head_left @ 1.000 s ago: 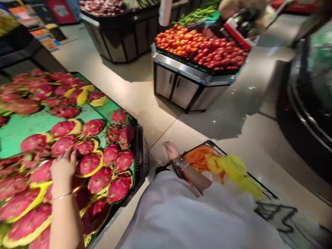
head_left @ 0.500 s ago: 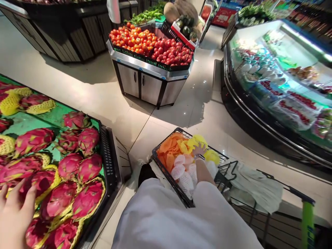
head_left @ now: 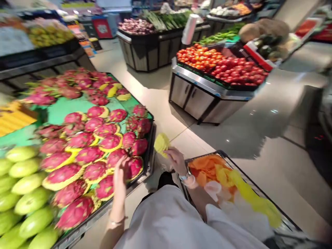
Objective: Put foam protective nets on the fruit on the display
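My right hand (head_left: 176, 159) is closed on a yellow foam net sleeve (head_left: 162, 143), held up between the fruit stand and the basket. At the stand's near right edge, my left hand (head_left: 120, 174) has its fingers stretched out beside a pink dragon fruit (head_left: 135, 167); whether it touches the fruit I cannot tell. Rows of dragon fruit (head_left: 90, 155), many in yellow nets, lie to the left of that hand. Below my right forearm sits a black wire basket (head_left: 255, 182) of loose foam nets: orange (head_left: 207, 166), yellow (head_left: 249, 190) and white ones, blurred by motion.
Green oval fruit (head_left: 31, 200) fills the stand's near left corner. Ahead stands a counter (head_left: 199, 100) with tomatoes (head_left: 204, 57). Tiled floor (head_left: 160, 100) runs between the stands. A dark, blurred display case (head_left: 321, 128) is at the right edge.
The view has swung left. My right hand has come out of the basket leftward with a yellow foam net. My left hand has moved to the dragon fruit at the stand's near right edge.
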Motion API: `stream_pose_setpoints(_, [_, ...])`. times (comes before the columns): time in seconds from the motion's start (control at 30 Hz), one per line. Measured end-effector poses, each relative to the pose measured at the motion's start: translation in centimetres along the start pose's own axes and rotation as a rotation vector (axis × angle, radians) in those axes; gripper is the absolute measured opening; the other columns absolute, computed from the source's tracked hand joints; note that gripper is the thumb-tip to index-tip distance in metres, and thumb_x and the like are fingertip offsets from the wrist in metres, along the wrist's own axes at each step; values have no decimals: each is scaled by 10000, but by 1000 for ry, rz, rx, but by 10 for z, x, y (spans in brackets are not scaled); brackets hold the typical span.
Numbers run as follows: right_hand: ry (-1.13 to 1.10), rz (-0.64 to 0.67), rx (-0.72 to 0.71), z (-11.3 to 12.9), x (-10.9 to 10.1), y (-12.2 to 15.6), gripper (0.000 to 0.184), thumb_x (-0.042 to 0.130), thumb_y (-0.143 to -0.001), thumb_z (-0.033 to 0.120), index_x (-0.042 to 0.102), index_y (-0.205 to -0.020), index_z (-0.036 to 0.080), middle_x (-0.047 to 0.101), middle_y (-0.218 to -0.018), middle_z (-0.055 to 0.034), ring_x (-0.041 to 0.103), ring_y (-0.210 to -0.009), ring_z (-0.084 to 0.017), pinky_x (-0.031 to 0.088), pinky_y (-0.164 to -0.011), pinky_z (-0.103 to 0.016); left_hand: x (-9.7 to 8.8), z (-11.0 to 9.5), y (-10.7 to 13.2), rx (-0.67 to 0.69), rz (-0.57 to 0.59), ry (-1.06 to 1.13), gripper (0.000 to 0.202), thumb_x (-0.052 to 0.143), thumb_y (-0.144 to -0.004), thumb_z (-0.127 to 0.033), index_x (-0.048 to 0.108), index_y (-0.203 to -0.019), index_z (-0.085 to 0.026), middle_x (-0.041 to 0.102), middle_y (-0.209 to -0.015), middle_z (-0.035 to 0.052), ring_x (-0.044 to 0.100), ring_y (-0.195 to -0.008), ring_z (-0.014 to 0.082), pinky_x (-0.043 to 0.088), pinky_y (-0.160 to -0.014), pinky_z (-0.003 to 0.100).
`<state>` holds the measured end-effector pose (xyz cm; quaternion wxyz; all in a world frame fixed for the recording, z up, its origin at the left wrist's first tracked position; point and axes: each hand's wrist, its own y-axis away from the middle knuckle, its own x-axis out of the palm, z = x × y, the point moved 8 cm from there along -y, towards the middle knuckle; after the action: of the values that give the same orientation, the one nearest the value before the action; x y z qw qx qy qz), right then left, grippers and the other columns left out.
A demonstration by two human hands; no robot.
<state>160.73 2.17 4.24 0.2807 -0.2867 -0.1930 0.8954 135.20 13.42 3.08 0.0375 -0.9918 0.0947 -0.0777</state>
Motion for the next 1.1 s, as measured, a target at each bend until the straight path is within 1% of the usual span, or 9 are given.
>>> stream_pose_setpoints(0.17, [-247,497,-437,108,103,0,308,407,-971,223,575,-1230,230,642,-1165,-100,628,-1067,-187,543,-899,-338,7,45,24,-274,-316,685,403,546,-848,-527,664,-1089,-228,716,-1074,60,667,-991,182,500,-926,303])
stream_pose_setpoints(0.3, [-431,698,-494,131,134,-3,431,349,-979,228,364,-1409,205,625,-1248,-118,622,-1132,-210,542,-938,-366,-18,64,25,-315,-573,856,302,478,-902,-409,684,-894,-189,712,-755,11,685,-733,139,543,-782,255])
stream_pose_setpoints(0.47, [-414,786,-523,114,159,-36,489,381,-960,223,368,-1414,404,624,-1255,-25,619,-1139,-223,556,-970,-414,-23,87,6,-327,-702,972,221,500,-875,-301,679,-920,-180,703,-744,10,692,-719,124,562,-721,214])
stream_pose_setpoints(0.6, [-402,965,-606,103,166,-66,505,473,-937,276,392,-1413,427,659,-1194,-18,653,-1065,-249,596,-893,-435,-9,97,-13,-300,-747,1047,229,495,-876,-283,684,-795,-182,686,-682,5,670,-632,113,560,-641,195])
stream_pose_setpoints(0.77, [-503,794,-465,65,168,-179,292,484,-942,237,641,-1159,354,703,-1062,-12,669,-988,-199,571,-903,-398,5,93,-30,-295,-683,1135,323,524,-880,-442,703,-1056,-239,731,-1022,65,688,-959,235,558,-894,404])
stream_pose_setpoints(0.87, [-253,762,-509,29,206,-250,374,556,-903,268,577,-1277,267,580,-1291,-92,519,-1247,-264,415,-1094,-497,-1,84,-31,-196,-710,1122,393,520,-875,-510,654,-1187,-313,703,-1150,48,640,-1096,258,428,-1062,502])
stream_pose_setpoints(0.93, [2,852,-522,0,244,-282,635,703,-796,305,481,-1385,222,417,-1450,-149,328,-1391,-355,301,-1149,-560,-4,81,-29,-129,-727,1116,423,496,-884,-529,624,-1235,-331,688,-1192,44,621,-1136,256,350,-1117,523])
stream_pose_setpoints(1.0, [217,990,-486,-28,277,-297,818,799,-698,316,435,-1420,195,337,-1498,-183,233,-1420,-423,270,-1141,-597,-5,80,-26,-61,-752,1105,437,468,-898,-531,602,-1266,-338,676,-1223,38,610,-1157,251,303,-1143,527])
stream_pose_setpoints(1.1, [192,1031,-497,-30,297,-306,697,686,-816,372,420,-1425,164,340,-1495,-192,281,-1411,-377,304,-1139,-536,-5,83,-20,33,-781,1113,439,438,-915,-520,580,-1294,-350,669,-1244,25,594,-1184,246,266,-1159,525])
